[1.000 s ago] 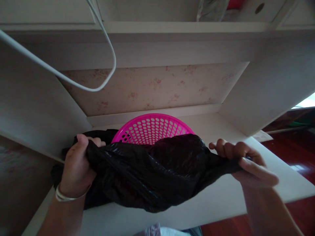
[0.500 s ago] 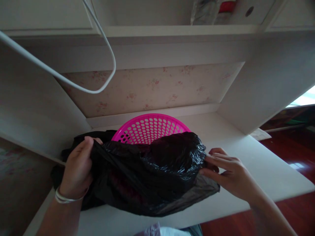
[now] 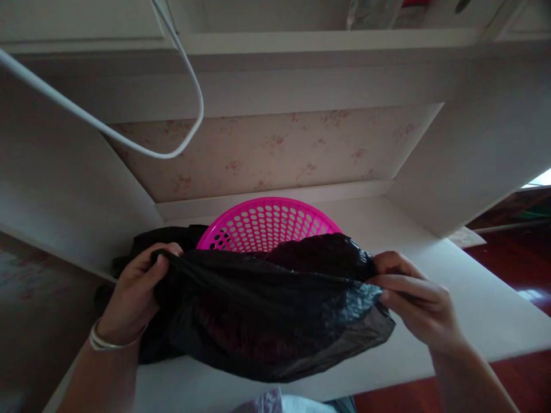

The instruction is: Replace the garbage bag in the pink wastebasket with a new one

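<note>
**Black plastic bag held at both ends over white desk; pink basket behind**

Head view (the only view supplied)

- Item 1, black plastic bag (image 3: pixel 267 312): lies across the near middle of the desk, bulging, with something dark and reddish dimly seen through the film; the contents cannot be identified. Its upper edge is drawn out into a line from 9 o'clock to 3 o'clock. The mouth is judged gathered but not knotted; no tie is visible.
- Item 2, left hand (image 3: pixel 138 289): closed on the bag's left end, thumb and fingers pinching a fold of film. A bangle (image 3: pixel 105 343) is worn at the wrist.
- Item 3, right hand (image 3: pixel 419 301): closed on the bag's right end, the film nipped between thumb and forefinger, the other fingers curled beneath.
- Item 4, pink basket (image 3: pixel 269 221): perforated, round, placed at 12 o'clock from the bag, directly behind it; its near rim is hidden by the bag. Whether they touch cannot be told.
- Item 5, white desk (image 3: pixel 465 304): bears all of the above; more black material is seen at 10 o'clock, behind the left hand.
- Item 6, white cable (image 3: pixel 189 74): hangs in a loop at 11 o'clock, well above the desk.

Progress, as judged: both ends are secured in hand and the bag rests on the desk; closing or opening of the mouth is not yet done.
</note>
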Tool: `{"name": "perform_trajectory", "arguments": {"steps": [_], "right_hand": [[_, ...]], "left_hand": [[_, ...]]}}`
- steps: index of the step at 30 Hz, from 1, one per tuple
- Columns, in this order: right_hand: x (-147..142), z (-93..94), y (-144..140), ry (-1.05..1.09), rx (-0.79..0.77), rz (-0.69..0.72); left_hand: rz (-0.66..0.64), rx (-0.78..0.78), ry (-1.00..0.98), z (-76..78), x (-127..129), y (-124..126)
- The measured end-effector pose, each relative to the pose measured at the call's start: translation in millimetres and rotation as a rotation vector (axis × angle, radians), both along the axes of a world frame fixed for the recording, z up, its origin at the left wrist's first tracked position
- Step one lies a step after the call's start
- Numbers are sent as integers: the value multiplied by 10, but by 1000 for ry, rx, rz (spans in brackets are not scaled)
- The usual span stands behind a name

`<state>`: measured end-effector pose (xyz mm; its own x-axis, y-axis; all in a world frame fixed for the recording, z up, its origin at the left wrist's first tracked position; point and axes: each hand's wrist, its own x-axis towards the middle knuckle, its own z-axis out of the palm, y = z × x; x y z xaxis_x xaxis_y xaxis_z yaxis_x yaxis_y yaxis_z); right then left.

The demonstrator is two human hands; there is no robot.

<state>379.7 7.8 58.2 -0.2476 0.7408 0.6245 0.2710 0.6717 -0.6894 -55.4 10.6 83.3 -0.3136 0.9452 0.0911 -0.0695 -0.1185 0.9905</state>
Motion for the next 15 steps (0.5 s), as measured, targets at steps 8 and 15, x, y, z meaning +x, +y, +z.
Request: {"name": "perform_trajectory", "arguments": {"steps": [8, 15], "right_hand": [[-226, -120, 419, 271, -497, -319], [-437, -3, 873, 460, -808, -226]], "left_hand": [[56, -308, -238, 165, 259, 254], [-65, -260, -261, -19, 324, 685]]}}
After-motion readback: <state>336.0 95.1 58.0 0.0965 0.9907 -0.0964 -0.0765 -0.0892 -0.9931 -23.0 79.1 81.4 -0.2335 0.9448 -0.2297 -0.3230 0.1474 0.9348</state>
